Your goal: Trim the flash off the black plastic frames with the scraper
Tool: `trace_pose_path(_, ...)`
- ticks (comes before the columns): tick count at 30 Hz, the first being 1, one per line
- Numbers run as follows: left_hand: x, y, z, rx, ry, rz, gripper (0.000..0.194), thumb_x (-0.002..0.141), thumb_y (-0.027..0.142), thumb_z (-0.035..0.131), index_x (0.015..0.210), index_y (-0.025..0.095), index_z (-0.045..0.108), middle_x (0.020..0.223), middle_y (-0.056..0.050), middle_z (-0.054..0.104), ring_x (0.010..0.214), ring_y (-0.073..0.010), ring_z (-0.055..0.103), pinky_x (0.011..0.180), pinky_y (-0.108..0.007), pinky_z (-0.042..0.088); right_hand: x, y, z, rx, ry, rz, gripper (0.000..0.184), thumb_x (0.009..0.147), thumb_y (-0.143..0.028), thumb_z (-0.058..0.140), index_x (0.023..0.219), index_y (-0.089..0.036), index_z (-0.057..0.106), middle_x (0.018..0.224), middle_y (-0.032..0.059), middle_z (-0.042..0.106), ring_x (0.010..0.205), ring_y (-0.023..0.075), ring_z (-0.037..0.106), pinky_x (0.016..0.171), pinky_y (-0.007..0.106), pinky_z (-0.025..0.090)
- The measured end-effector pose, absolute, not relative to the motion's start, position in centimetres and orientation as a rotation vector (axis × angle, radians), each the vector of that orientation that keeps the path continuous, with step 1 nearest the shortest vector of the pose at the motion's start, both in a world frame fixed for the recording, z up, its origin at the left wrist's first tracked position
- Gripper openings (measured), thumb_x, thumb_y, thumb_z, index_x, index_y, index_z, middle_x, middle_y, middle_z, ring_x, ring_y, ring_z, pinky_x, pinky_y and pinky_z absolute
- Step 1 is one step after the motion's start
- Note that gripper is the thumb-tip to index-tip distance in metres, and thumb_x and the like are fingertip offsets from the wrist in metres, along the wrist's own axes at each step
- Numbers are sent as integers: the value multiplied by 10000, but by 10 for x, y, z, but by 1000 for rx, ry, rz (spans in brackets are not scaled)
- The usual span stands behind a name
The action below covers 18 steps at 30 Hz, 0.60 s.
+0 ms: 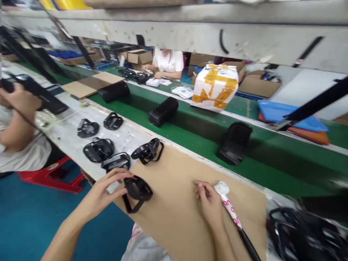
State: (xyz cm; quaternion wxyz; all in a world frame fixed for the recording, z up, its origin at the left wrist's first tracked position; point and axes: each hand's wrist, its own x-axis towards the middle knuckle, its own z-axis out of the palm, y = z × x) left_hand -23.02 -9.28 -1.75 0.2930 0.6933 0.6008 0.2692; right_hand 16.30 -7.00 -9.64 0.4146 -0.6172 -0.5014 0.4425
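My left hand (104, 191) reaches to a black plastic frame part (136, 192) at the near edge of a brown cardboard sheet (185, 203); its fingers are spread and touch the part. My right hand (210, 203) is closed around a tool (231, 210) wrapped in white tape with pink lettering, its white tip pointing away from me and a black handle or cable trailing toward me. Several more black frame parts (148, 150) lie in a row to the left on the pale bench top.
A green conveyor belt (206, 145) carries black cylindrical units (163, 110) and a taped white parcel (214, 87). A person in white sits across the belt; another person's arm (16, 116) holds a black device at left. A red stool (51, 177) stands below. Black parts (304, 232) are piled at right.
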Motion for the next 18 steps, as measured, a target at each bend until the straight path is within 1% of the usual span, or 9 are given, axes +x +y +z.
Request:
trace_pose_path(3,-221,-96,-17,1819,1433,805,364,872,403,721,1230,469,710,1348,-14,634,1263,-322,631,975,-405,595,160,-70,-62,-1403,-1163,1390,510,942,-605,630,1102,-129,720,918,91,667,777,157,626,708,269,515)
trace_pose_path(6,-186,-89,-21,1797,1204,826,353,849,303,734,1180,424,744,1305,-52,654,1212,-302,668,993,-389,587,153,-76,-31,-1219,-1159,1814,586,920,-581,671,1383,-228,602,1184,97,631,742,128,641,546,221,453)
trace_pose_path(8,-153,-81,-24,1820,1088,818,347,847,237,740,1163,379,753,1290,-81,648,1222,-279,660,1006,-358,579,149,-82,-21,-1227,-1243,1901,684,891,-574,710,1486,-289,530,1184,72,626,654,97,602,508,213,422)
trace_pose_path(10,-119,-72,-26,1847,968,839,362,856,204,741,1182,361,739,1293,-85,629,1251,-257,636,1024,-338,565,148,-87,-20,-1278,-1281,1825,650,866,-530,753,1440,-269,594,1079,50,653,727,112,617,613,224,483)
trace_pose_path(12,-88,-62,-27,1826,888,900,403,894,194,710,1254,375,698,1365,-75,584,1332,-240,579,1083,-342,525,153,-90,-25,-1309,-1203,1686,495,881,-496,745,1278,-204,696,1013,57,678,845,143,640,709,231,510)
trace_pose_path(13,-73,-57,-28,1779,880,938,440,918,206,688,1319,384,657,1419,-71,553,1363,-233,552,1107,-348,505,158,-92,-27,-1325,-1124,1616,443,903,-503,718,1207,-180,715,998,65,690,828,142,639,686,227,504)
trace_pose_path(15,-46,-48,-33,1627,892,952,501,954,271,657,1435,367,557,1484,-83,517,1354,-228,555,1120,-361,491,168,-95,-29,-1378,-955,1472,430,936,-533,666,1141,-158,712,958,67,698,678,114,592,555,210,449)
trace_pose_path(17,-23,-41,-41,1449,840,791,465,969,376,634,1418,278,569,1397,-117,597,1192,-232,646,1034,-356,542,179,-100,-25,-1447,-873,1293,407,949,-519,651,1129,-160,711,935,60,693,577,84,516,478,200,383)
trace_pose_path(18,-13,-38,-46,1365,793,677,419,971,430,616,1336,224,625,1275,-128,663,1058,-234,686,945,-351,576,184,-104,-20,-1468,-877,1215,382,958,-498,647,1134,-165,715,958,62,695,561,75,499,466,202,372)
